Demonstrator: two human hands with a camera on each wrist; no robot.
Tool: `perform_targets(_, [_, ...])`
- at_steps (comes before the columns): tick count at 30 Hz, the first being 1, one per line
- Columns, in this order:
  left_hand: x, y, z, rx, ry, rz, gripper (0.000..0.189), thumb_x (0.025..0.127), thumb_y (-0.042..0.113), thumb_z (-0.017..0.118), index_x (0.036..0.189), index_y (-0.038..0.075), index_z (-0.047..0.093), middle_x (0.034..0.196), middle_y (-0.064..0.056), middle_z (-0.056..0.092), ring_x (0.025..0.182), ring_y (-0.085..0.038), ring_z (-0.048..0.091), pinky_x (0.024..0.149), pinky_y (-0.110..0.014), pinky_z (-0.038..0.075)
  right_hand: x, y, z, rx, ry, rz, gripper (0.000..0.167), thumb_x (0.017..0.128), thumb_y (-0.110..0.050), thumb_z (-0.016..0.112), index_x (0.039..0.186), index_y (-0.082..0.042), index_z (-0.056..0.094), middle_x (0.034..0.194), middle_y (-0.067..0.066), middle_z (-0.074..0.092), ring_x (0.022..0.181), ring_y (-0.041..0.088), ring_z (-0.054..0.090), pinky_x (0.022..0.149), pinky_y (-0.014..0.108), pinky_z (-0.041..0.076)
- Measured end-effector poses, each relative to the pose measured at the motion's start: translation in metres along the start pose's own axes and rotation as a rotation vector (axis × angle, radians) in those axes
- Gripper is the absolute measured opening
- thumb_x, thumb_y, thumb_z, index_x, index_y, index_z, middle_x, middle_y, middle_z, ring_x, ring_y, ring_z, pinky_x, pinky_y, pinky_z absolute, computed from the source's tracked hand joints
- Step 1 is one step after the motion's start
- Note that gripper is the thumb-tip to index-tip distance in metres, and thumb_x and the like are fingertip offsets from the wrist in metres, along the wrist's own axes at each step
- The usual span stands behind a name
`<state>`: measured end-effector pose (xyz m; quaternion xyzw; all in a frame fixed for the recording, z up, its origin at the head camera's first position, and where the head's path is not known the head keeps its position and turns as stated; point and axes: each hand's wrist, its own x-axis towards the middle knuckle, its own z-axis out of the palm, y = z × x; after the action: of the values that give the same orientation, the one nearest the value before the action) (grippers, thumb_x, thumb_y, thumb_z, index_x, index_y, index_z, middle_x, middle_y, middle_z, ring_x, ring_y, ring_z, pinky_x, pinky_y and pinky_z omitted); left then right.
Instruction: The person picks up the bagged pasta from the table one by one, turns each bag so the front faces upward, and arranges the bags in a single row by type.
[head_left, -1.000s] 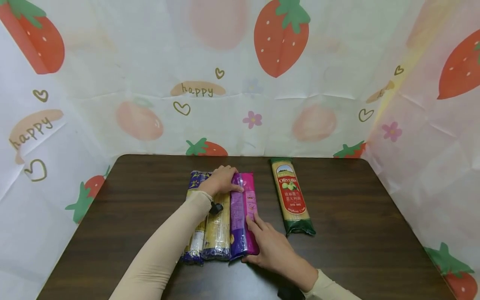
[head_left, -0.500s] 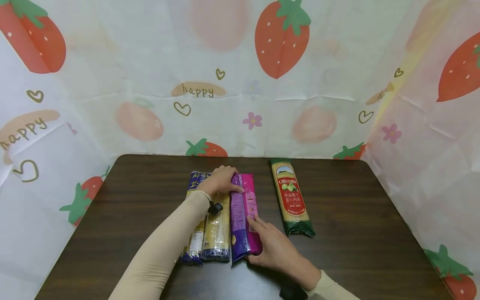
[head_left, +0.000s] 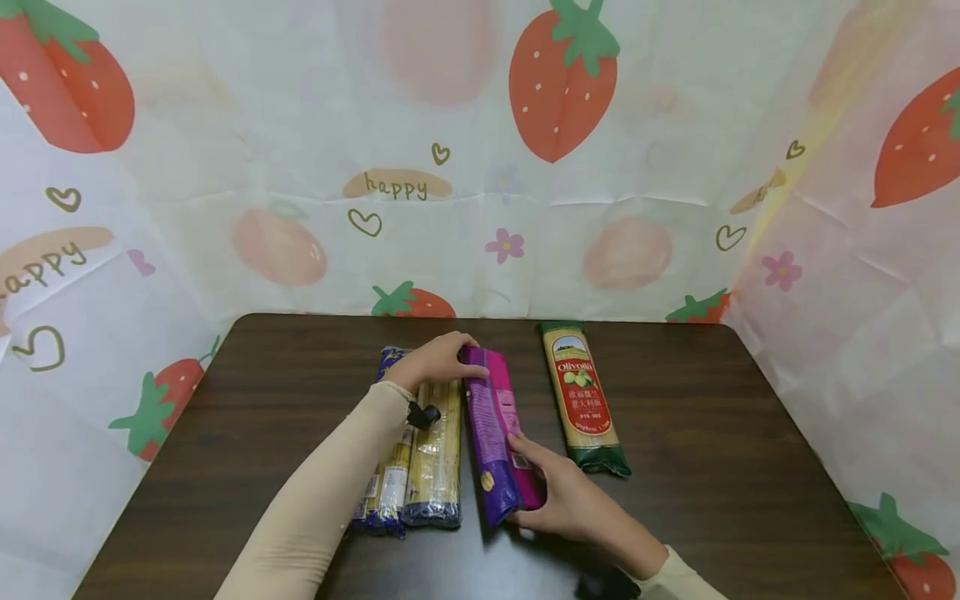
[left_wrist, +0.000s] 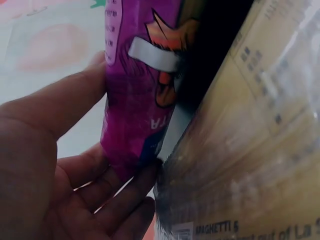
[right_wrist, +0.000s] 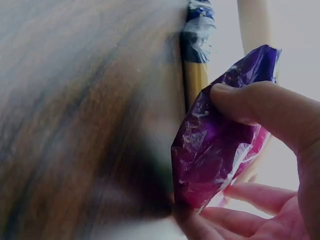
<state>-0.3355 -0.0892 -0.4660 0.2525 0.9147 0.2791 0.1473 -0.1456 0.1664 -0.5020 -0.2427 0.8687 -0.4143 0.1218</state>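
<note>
Both hands hold a purple and pink pasta packet (head_left: 498,442). In the head view my left hand (head_left: 435,362) grips its far end. The left wrist view shows the thumb on one side of the packet (left_wrist: 135,95) and the fingers curled under its end. My right hand (head_left: 570,500) pinches the near end, thumb on the crinkled purple wrapper (right_wrist: 215,145) in the right wrist view. The packet slants, its near end turned right and apart from a clear spaghetti packet (head_left: 435,454) beside it. Further left lies a blue-ended spaghetti packet (head_left: 392,492), partly hidden by my left arm.
A green-ended Olivoilà spaghetti packet (head_left: 583,396) with a red label lies to the right of the purple one. All is on a dark wooden table (head_left: 712,467). A white strawberry-print cloth (head_left: 300,167) hangs behind the table and along its sides.
The purple packet has moved right, away from the clear spaghetti packet, and its near end has swung outward and tilted. The right hand has moved right with it; the left hand stays at the far end.
</note>
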Motion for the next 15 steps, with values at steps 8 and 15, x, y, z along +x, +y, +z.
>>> perform_targets(8, [-0.003, -0.007, -0.002, -0.092, 0.009, 0.028, 0.061, 0.103, 0.044, 0.073, 0.147, 0.005, 0.059, 0.143, -0.015, 0.060, 0.125, -0.028, 0.061, 0.110, -0.048, 0.051, -0.006, 0.005, -0.008, 0.164, -0.009, -0.015, 0.102, 0.085, -0.013, 0.092, 0.168, -0.002, 0.033, 0.167, 0.026, 0.039, 0.144, 0.042, 0.053, 0.113, 0.050, 0.049])
perform_targets(15, [-0.006, -0.012, -0.002, -0.198, 0.013, 0.036, 0.058, 0.104, 0.043, 0.072, 0.148, 0.008, 0.059, 0.143, -0.015, 0.061, 0.129, -0.031, 0.060, 0.111, -0.049, 0.050, -0.010, 0.010, -0.012, 0.243, -0.025, -0.061, 0.098, 0.090, -0.012, 0.087, 0.170, -0.006, 0.030, 0.168, 0.024, 0.038, 0.147, 0.043, 0.049, 0.114, 0.051, 0.048])
